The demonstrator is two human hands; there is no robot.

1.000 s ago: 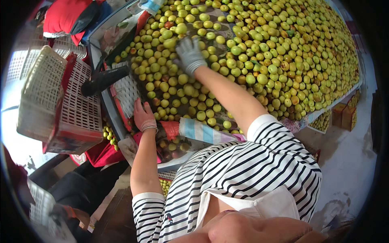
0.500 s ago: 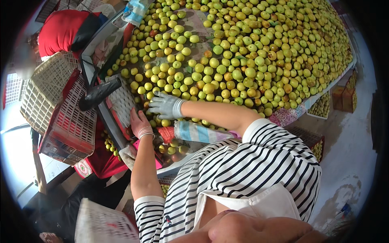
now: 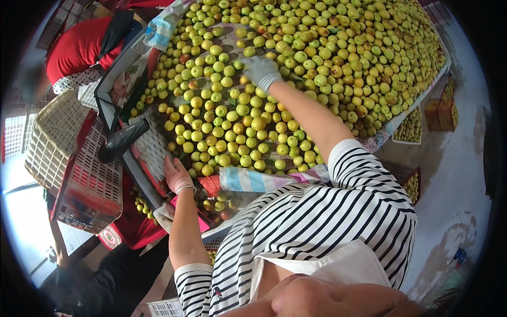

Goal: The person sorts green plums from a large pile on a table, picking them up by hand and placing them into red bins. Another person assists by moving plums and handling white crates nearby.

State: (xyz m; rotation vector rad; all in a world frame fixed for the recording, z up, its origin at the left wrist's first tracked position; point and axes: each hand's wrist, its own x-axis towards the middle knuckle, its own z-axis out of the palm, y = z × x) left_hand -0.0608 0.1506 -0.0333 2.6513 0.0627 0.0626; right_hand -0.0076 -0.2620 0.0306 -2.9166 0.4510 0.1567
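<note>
My right hand (image 3: 260, 72), in a pale grey glove, reaches out over the heap of small round green-yellow fruits (image 3: 338, 63). Its fingers look stretched out, slightly blurred, and touch or hover just above the fruits. At the near left corner of the heap, my left hand (image 3: 177, 177) wears a thin glove. With its fingers laid out, it rests beside the white perforated chute (image 3: 151, 142) and the closest fruits. A rolled striped cloth (image 3: 253, 179) edges the heap in front of me. Below it, several fruits (image 3: 219, 205) lie in a small pocket.
Plastic crates (image 3: 92, 174) stand to the left, near a person in red (image 3: 79, 45). Another person's gloved hand (image 3: 163, 215) is by the frame under my left wrist. A dark padded bar (image 3: 124, 140) crosses the chute. A fruit-filled crate (image 3: 408, 128) sits at right.
My right hand has swung away from my left, farther out and to the right across the heap. More fruits lie in front of me near the striped cloth. My left hand stays by the chute.
</note>
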